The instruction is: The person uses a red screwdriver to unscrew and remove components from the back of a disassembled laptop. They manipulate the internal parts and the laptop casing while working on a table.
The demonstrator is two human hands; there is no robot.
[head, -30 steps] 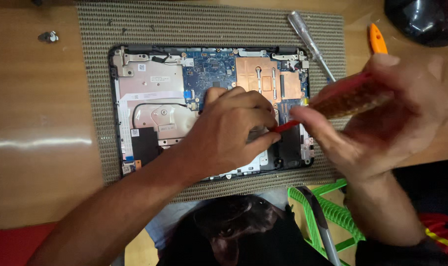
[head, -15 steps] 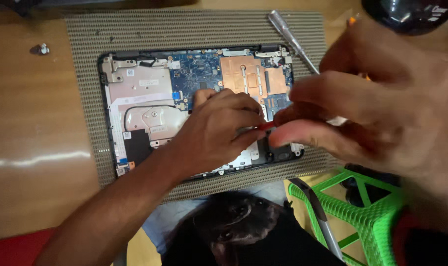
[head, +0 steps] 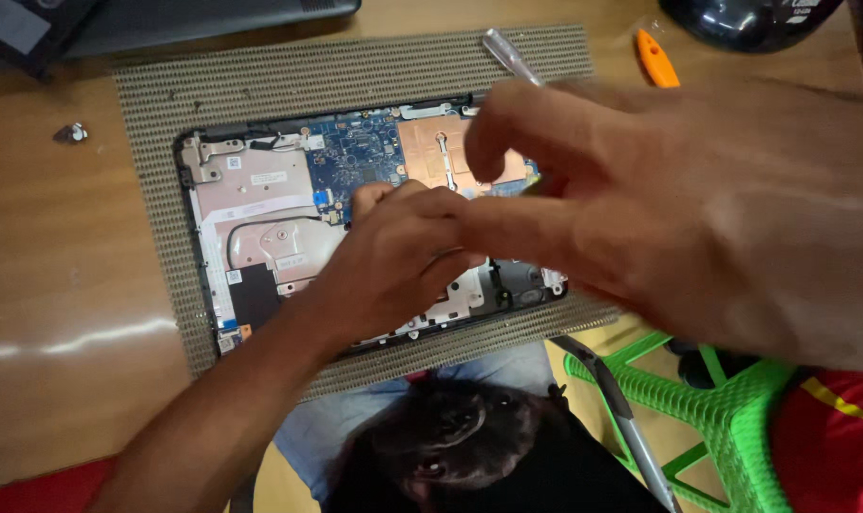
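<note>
Left hand (head: 393,261) pressing curled fingers down on opened laptop (head: 289,228), likely steadying part inside; whatever it is pinching is hidden under knuckles. Right hand (head: 697,218) looming close to camera, blurred, fingers bunching together toward left fingertips; cannot tell whether holding anything. Laptop lying bottom cover off, centred on ribbed mat (head: 146,133), probably keeping it from sliding on wooden table (head: 51,275). Green plastic stool (head: 735,399) sitting below table edge. Screwdriver (head: 507,55) resting on mat's far edge. Orange tool (head: 655,57) lying beyond. Small screw (head: 70,133) parked left of mat.
</note>
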